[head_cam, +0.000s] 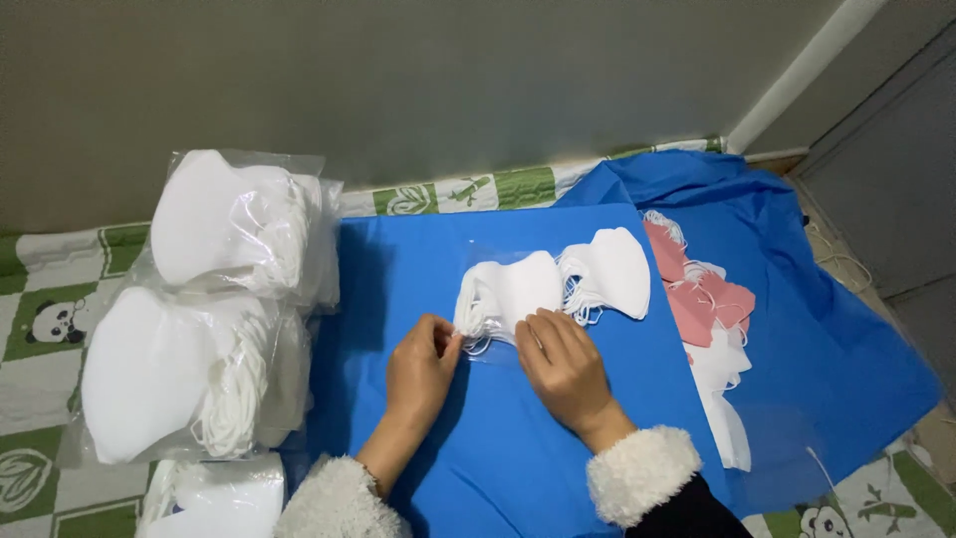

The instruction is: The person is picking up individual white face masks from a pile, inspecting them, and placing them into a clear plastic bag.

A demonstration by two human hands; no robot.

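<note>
white folded face masks lie in a small stack near the middle of the blue cloth, inside a clear plastic sleeve whose glossy edge shows around them. the masks are plain white, curved along one side, with thin white ear loops bunched at their left end. the left hand pinches the sleeve's left edge beside the loops, fingers drawn together on the plastic. the right hand rests flat on the sleeve just below the stack, fingers close together and pressing down; whether it grips anything cannot be told. both wrists wear fluffy white cuffs. just to the right, a second loose stack of white masks touches the first. farther right, pink masks lie mixed with more white ones. to the left, large clear bags of white masks are piled on a green-and-white panda-print mat.
</note>
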